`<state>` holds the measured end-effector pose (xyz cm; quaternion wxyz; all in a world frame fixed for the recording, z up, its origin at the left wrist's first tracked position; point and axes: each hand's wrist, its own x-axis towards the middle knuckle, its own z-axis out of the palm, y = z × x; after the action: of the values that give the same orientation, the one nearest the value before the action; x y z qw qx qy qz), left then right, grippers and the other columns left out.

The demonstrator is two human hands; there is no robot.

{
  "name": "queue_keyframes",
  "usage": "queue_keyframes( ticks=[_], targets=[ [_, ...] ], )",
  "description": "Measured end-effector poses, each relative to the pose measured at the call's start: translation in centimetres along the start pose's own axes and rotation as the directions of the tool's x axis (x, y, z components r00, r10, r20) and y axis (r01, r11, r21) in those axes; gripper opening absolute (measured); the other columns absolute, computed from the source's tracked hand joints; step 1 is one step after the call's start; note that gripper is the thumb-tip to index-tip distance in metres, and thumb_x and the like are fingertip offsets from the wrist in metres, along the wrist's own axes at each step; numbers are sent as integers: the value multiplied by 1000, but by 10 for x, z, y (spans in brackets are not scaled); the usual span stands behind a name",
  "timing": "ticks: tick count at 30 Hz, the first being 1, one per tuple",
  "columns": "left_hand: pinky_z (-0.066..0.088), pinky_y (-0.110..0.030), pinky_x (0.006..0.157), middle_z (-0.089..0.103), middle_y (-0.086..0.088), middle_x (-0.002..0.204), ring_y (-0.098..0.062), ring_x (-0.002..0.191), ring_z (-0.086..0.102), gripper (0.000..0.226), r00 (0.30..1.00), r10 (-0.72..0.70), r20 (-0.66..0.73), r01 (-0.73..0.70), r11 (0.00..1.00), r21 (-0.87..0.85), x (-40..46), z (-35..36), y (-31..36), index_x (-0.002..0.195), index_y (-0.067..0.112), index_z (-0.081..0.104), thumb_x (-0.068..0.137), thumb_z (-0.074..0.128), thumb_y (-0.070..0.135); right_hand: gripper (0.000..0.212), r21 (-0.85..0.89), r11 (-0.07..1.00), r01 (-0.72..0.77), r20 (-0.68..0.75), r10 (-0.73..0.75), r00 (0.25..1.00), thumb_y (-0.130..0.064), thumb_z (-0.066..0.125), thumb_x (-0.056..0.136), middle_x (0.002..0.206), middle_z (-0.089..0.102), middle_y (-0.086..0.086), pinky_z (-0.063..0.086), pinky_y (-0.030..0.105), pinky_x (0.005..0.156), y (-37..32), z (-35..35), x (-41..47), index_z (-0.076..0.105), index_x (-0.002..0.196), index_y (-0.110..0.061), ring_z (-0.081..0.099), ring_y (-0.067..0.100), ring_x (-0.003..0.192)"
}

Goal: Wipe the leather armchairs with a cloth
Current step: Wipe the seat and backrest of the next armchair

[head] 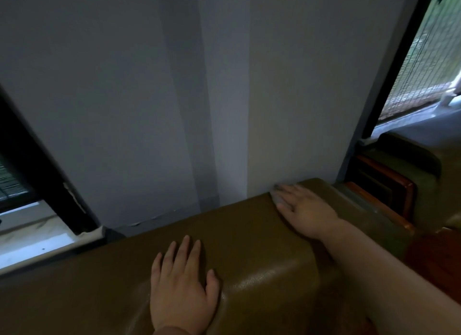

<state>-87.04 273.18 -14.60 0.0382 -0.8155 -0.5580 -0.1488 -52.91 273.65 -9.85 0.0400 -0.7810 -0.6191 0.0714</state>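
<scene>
Head view, nearest first: the left hand lies flat with straight fingers on top of the olive leather armchair back, holding nothing. Farther along the same top, at the wall, the right hand presses straight fingers on a grey cloth mostly hidden beneath them. Beyond, right, a second armchair sits under a window.

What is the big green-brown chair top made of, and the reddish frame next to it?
The chair top looks like leather or a leather-like vinyl: olive-brown, smooth, with a soft sheen and fine pebbly grain near the left hand. The reddish frame looks like varnished wood, glossy along its edges. The grey bit under the right hand seems to be soft cloth, mostly hidden.
</scene>
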Motion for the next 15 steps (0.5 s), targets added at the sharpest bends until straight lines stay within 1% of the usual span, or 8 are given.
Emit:
queue_keyframes(
  ticks=[2, 4, 5, 6, 7, 9, 13, 15],
  targets=[
    [32, -54, 118, 61, -2, 150, -30, 138, 56, 68, 1000, -4, -10, 4, 1000, -6, 7, 0, 3, 139, 25, 69, 84, 47, 59, 92, 112, 981, -160, -40, 166, 985, -76, -9, 93, 170, 26, -6, 15, 38, 128, 39, -20, 7, 28, 164, -30, 25, 22, 156],
    [33, -54, 119, 59, -3, 151, -30, 141, 53, 68, 1000, -7, -5, 7, 1000, -5, 9, 0, 4, 141, 24, 67, 87, 45, 57, 84, 259, 869, -422, 44, 426, 904, -70, 2, 100, 168, 32, 4, 21, 39, 126, 66, -36, 5, 30, 163, -22, 31, 28, 153],
    [33, -55, 120, 58, -4, 152, -30, 142, 52, 68, 1000, -10, -3, 10, 1000, 7, 6, 0, 3, 142, 23, 66, 88, 44, 57, 75, 266, 850, -455, 42, 461, 886, -64, 10, 106, 166, 35, 6, 23, 40, 126, 65, -33, 0, 31, 163, -21, 33, 30, 151],
    [33, -55, 120, 58, -4, 153, -30, 143, 51, 68, 1000, -12, -2, 12, 1000, 17, 5, -1, 2, 143, 23, 65, 89, 43, 57, 71, 251, 871, -422, -21, 440, 898, -61, 10, 107, 165, 37, 6, 23, 42, 126, 57, -30, -8, 32, 162, -22, 33, 28, 151],
    [33, -55, 120, 58, -4, 153, -30, 143, 51, 69, 1000, -13, 3, 13, 1000, 20, 4, -1, 1, 144, 23, 65, 89, 42, 57, 75, 200, 915, -351, -93, 374, 923, -62, 1, 105, 165, 38, 3, 20, 42, 127, 44, -22, -20, 33, 162, -26, 31, 25, 153],
    [32, -55, 121, 57, -4, 154, -30, 143, 50, 70, 1000, -28, 10, 28, 999, 20, 5, -1, -1, 145, 23, 64, 89, 41, 58, 77, 86, 981, -177, -208, 191, 959, -59, -7, 102, 166, 36, -3, 12, 43, 129, 3, 2, -53, 35, 160, -32, 23, 21, 156],
    [31, -54, 122, 56, -4, 155, -30, 144, 48, 70, 999, -49, 23, 49, 999, 15, 3, -1, 3, 146, 23, 63, 90, 38, 58, 62, 91, 996, 12, -263, 12, 965, -63, 19, 106, 169, 25, -5, 16, 56, 128, -59, 60, -143, 40, 156, -33, 12, 27, 160],
    [30, -53, 122, 56, -4, 155, -29, 145, 47, 70, 999, -45, 16, 45, 999, 20, 1, -2, 6, 146, 23, 62, 91, 37, 57, 61, 45, 999, 13, -306, 2, 952, -61, 26, 106, 171, 21, -2, 18, 60, 126, -30, 77, -150, 38, 157, -29, 6, 28, 160]
  ],
)
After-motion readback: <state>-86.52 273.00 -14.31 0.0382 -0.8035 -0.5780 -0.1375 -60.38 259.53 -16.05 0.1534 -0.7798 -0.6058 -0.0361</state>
